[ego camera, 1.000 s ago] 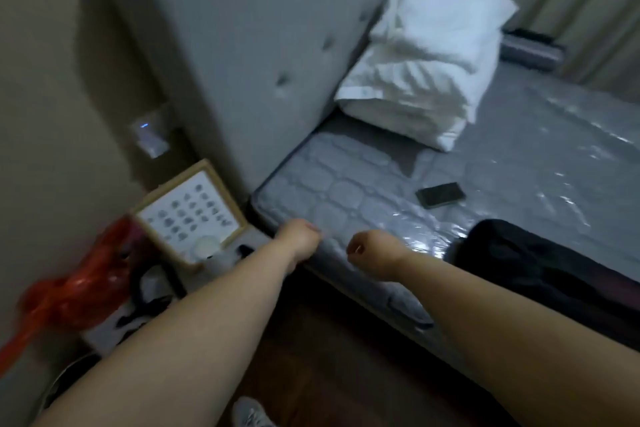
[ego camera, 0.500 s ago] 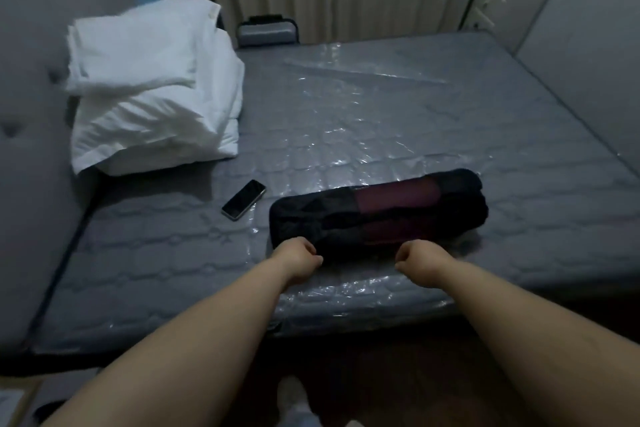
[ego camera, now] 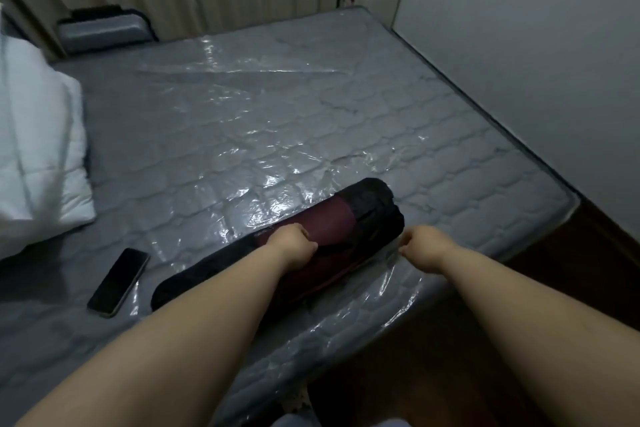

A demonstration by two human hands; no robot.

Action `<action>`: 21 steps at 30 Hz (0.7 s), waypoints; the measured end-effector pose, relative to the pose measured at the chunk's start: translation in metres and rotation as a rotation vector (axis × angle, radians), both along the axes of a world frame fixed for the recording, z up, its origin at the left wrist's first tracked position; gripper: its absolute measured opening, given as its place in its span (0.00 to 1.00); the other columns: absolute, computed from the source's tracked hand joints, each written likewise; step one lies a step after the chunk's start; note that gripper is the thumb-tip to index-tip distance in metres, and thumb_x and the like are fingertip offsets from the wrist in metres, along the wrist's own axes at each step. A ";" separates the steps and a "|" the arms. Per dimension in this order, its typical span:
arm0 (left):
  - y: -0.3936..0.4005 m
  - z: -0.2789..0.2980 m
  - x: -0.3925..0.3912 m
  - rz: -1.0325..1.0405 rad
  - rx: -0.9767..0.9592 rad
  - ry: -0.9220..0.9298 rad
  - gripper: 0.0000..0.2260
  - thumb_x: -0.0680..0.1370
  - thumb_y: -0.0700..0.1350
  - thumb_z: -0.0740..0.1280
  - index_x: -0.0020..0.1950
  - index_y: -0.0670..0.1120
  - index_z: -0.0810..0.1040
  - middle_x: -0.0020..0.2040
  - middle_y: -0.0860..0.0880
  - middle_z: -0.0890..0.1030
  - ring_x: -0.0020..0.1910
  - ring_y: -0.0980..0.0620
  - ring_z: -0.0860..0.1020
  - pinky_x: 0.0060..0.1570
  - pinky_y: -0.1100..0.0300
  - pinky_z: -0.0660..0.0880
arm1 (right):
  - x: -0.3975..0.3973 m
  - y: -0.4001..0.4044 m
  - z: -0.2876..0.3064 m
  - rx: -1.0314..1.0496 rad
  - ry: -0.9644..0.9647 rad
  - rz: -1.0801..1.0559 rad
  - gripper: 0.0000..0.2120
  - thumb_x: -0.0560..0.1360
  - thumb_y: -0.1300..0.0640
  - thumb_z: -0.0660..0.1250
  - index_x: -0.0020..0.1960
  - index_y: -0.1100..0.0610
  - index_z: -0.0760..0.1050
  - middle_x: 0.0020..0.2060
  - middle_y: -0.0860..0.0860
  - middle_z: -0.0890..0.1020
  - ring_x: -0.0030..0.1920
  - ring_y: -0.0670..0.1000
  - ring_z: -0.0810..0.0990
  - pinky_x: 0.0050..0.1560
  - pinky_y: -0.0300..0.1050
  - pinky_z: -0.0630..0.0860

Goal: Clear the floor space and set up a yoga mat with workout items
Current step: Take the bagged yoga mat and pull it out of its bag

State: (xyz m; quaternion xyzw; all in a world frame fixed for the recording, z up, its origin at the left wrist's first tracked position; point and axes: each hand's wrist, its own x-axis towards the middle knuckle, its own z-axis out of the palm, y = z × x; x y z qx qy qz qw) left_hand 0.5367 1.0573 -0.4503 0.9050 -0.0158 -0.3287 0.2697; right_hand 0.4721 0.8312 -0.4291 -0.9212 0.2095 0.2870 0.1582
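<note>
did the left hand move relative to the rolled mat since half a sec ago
Yes. The left hand was short of the rolled mat's near edge; now it lies over the mat's middle, farther onto the mattress.

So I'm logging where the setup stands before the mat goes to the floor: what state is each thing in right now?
Yoga mat: rolled up in its dark bag, lying on the mattress.
Left hand: fingers curled, on the mat roll; grip unclear.
Right hand: fingers curled, beside the roll's end, holding nothing visible.
Phone: screen dark, flat on the mattress.
Mattress: bare, under plastic wrap.
Pillows: stacked at the left.
</note>
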 end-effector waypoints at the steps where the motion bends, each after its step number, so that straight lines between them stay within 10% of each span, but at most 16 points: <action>1: -0.011 -0.001 0.012 -0.038 0.014 -0.006 0.13 0.77 0.48 0.66 0.59 0.44 0.77 0.59 0.46 0.79 0.59 0.46 0.76 0.59 0.57 0.73 | 0.006 -0.008 -0.002 0.000 -0.010 -0.027 0.11 0.77 0.57 0.62 0.58 0.56 0.77 0.57 0.56 0.80 0.59 0.56 0.77 0.53 0.41 0.70; 21: -0.156 -0.068 0.106 -0.046 0.253 0.161 0.15 0.77 0.49 0.66 0.63 0.47 0.74 0.59 0.48 0.79 0.58 0.49 0.77 0.58 0.60 0.73 | 0.150 -0.128 -0.156 0.424 0.166 -0.126 0.30 0.74 0.47 0.67 0.72 0.57 0.64 0.67 0.56 0.72 0.67 0.57 0.71 0.67 0.48 0.68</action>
